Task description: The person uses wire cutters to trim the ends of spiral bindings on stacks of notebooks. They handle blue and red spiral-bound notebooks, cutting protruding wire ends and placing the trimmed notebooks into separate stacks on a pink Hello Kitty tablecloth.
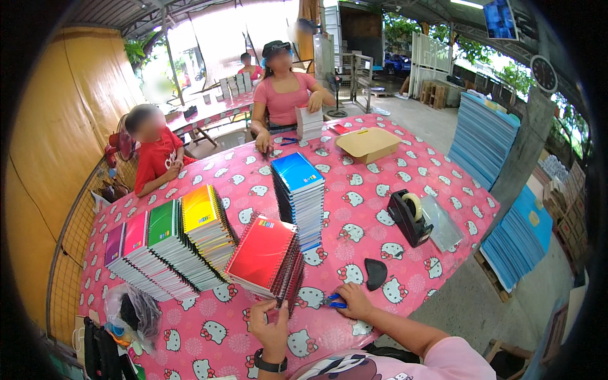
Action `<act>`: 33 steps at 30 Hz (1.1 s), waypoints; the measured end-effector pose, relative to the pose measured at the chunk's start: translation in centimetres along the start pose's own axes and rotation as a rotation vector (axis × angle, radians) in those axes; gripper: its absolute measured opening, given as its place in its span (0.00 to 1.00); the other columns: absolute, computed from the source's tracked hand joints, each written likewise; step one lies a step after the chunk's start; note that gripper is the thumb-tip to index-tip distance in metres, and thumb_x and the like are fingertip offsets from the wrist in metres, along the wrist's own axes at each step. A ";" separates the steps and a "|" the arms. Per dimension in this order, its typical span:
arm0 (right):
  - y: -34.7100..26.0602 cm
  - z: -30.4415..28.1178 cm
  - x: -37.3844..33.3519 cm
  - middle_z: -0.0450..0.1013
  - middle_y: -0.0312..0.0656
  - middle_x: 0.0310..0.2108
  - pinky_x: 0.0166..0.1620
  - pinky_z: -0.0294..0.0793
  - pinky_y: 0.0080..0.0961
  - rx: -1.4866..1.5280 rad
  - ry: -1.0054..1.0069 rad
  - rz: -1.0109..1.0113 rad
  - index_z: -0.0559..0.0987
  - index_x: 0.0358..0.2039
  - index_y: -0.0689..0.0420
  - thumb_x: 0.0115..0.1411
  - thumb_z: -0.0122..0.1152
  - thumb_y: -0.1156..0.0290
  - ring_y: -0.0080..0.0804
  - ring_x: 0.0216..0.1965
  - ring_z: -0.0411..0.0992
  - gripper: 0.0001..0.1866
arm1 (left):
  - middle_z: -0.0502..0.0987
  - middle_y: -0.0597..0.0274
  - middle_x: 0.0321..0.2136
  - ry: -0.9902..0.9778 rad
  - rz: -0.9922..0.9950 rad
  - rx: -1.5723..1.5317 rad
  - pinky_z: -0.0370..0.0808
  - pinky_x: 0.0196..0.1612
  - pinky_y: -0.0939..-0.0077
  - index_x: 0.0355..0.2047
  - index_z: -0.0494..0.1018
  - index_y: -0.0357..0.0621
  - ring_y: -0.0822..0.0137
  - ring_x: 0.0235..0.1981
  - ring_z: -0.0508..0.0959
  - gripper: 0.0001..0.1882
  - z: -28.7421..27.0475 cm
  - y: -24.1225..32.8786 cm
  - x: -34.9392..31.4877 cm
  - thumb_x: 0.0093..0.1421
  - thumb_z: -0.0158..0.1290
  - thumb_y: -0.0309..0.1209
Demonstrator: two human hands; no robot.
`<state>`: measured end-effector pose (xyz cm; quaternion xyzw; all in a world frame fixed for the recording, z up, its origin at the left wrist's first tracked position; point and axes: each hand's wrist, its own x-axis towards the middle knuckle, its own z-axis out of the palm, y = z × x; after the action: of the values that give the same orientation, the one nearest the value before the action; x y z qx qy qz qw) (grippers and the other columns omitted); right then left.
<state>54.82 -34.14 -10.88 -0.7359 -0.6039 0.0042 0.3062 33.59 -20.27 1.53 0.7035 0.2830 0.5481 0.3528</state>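
Note:
A stack of red spiral notebooks point(265, 250) stands in front of me on the table, its black coil along the right side. At the stack's near corner, my left hand point(269, 324) has its fingers curled on the lower end of a red notebook's binding. My right hand point(354, 302) rests on the table to the right, its fingers closed round small blue-handled pliers point(336, 302); the fingers partly hide the tool. Just behind the red stack rises a taller stack of blue spiral notebooks point(296, 171). To its left are yellow point(201, 208), green point(163, 223), pink point(135, 233) and purple notebooks point(114, 244).
A black tape dispenser point(408, 218), clear plastic sheets point(444, 225), a black pouch-like object point(375, 273) and a cardboard tray point(368, 144) lie on the pink patterned tablecloth point(354, 228). A plastic bag point(133, 313) sits near left. Across the table, a person point(288, 95) handles a paper stack; another point(155, 149) leans at left.

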 end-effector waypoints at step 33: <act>-0.4 0.7 -0.1 0.67 0.42 0.39 0.47 0.63 0.38 -0.032 0.024 0.083 0.71 0.43 0.55 0.39 0.68 0.64 0.43 0.44 0.64 0.28 | 0.73 0.55 0.28 -0.043 0.001 0.226 0.68 0.32 0.69 0.32 0.72 0.36 0.59 0.29 0.72 0.12 -0.3 0.6 -0.3 0.48 0.61 0.25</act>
<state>54.19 -33.90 -11.27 -0.7652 -0.5691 -0.0015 0.3011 33.19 -20.79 1.84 0.7507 0.3349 0.4977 0.2768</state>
